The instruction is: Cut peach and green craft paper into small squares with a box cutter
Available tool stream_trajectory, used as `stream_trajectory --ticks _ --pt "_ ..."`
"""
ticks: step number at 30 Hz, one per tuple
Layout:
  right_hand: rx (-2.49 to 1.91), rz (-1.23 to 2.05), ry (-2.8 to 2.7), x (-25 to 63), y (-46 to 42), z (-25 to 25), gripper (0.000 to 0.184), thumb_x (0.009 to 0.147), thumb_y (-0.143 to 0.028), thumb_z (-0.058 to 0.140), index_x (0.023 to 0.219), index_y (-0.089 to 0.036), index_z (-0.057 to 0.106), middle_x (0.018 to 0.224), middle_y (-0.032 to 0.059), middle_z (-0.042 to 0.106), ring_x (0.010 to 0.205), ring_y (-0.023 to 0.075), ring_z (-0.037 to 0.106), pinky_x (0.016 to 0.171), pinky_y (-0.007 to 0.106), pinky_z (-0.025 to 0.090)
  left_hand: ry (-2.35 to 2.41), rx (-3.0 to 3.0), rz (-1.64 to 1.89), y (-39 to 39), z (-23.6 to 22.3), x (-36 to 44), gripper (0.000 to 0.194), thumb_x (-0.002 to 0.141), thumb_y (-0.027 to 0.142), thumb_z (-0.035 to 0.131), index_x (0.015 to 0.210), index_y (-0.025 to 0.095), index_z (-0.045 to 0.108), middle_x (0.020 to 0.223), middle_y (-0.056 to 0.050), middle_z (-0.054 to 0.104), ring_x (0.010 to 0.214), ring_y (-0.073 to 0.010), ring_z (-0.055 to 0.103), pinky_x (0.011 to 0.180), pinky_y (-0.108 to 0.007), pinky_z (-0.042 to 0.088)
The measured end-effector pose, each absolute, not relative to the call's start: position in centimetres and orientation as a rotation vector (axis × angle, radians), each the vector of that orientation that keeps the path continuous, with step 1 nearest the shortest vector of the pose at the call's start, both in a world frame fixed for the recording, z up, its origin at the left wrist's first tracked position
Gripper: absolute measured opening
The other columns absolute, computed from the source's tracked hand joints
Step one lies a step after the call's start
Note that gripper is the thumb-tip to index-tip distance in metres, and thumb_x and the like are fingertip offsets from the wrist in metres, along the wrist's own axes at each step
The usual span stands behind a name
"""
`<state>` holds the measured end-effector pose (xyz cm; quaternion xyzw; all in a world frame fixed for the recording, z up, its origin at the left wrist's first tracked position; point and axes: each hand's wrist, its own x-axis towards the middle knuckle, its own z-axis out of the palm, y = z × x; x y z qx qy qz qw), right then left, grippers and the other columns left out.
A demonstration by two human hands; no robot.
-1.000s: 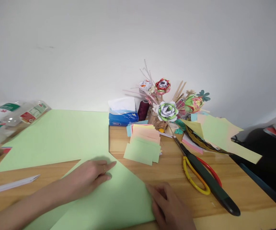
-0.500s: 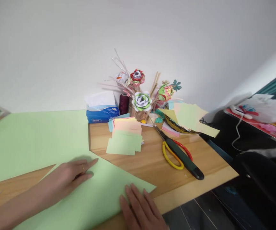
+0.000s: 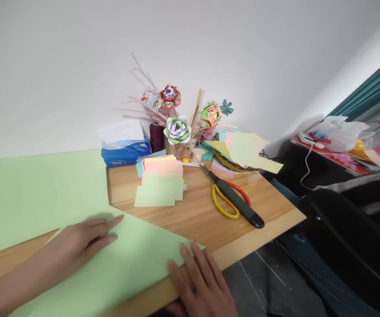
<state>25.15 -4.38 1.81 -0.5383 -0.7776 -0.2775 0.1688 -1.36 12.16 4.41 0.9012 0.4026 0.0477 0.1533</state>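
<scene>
A large light green paper sheet (image 3: 38, 193) is folded over on the wooden table (image 3: 203, 220), its upper flap (image 3: 133, 259) lying toward me. My left hand (image 3: 81, 237) rests flat on the flap with fingers stretched out, a ring on one finger. My right hand (image 3: 199, 286) lies flat at the flap's right corner near the table's front edge, fingers spread, holding nothing.
Small cut paper pieces (image 3: 160, 182) are stacked mid-table. Scissors (image 3: 232, 200) with yellow and red handles lie to the right. Behind stand a blue tissue pack (image 3: 124, 152), a dark thread spool (image 3: 156, 136) and paper flowers (image 3: 177, 130). A dark chair (image 3: 348, 237) sits right of the table.
The view has swung right, bringing the chair and floor into sight. My right hand has shifted slightly along the flap's corner; my left hand stays pressed on the paper.
</scene>
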Motion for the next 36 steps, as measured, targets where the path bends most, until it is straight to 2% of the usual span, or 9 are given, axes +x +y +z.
stream_trajectory --ticks 5,11,17,22,36 --pt "-1.576 -0.79 -2.184 25.1 -5.1 2.0 0.042 0.087 -0.055 0.042 0.116 -0.029 0.06 0.113 0.0003 0.066 0.103 0.0205 0.061 0.083 0.032 0.045 1.183 2.599 0.113 12.8 3.2 -2.2 0.048 0.085 0.056 0.048 0.127 0.032 0.052 0.124 0.007 0.058 0.112 -0.0228 0.057 0.092 -0.032 0.047" --pt "-1.547 -0.789 -2.173 25.9 -5.1 1.8 0.045 0.089 -0.054 0.041 0.109 -0.02 0.063 0.111 0.0019 0.067 0.103 0.016 0.06 0.084 0.028 0.044 1.159 2.614 0.151 13.2 2.3 -2.7 0.048 0.082 0.057 0.052 0.126 0.038 0.051 0.118 0.011 0.061 0.106 -0.0234 0.061 0.086 -0.03 0.05" --pt "-1.566 -0.751 -2.147 26.3 -5.1 1.8 0.053 0.088 -0.06 0.035 0.113 -0.022 0.062 0.109 0.0046 0.068 0.104 0.0167 0.06 0.084 0.027 0.045 1.185 2.612 0.223 13.2 1.8 -3.1 0.046 0.083 0.058 0.048 0.125 0.04 0.051 0.119 0.01 0.06 0.106 -0.0246 0.06 0.09 -0.036 0.048" --pt "-1.558 -0.753 -2.167 26.5 -5.0 1.8 0.051 0.088 -0.06 0.037 0.113 -0.022 0.062 0.11 0.0039 0.067 0.104 0.0163 0.06 0.085 0.026 0.045 1.166 2.597 0.178 13.2 2.1 -3.0 0.046 0.083 0.056 0.051 0.126 0.04 0.05 0.121 0.011 0.059 0.109 -0.0234 0.059 0.091 -0.033 0.049" --pt "-1.44 -0.924 -2.256 27.6 -4.5 0.6 0.046 0.087 -0.057 0.042 0.11 -0.024 0.064 0.106 0.0045 0.069 0.094 0.0166 0.065 0.074 0.026 0.048 1.123 2.609 0.145 11.7 4.5 -1.2 0.042 0.093 0.042 0.039 0.132 0.029 0.046 0.118 -0.001 0.063 0.106 -0.0213 0.061 0.08 -0.027 0.053"
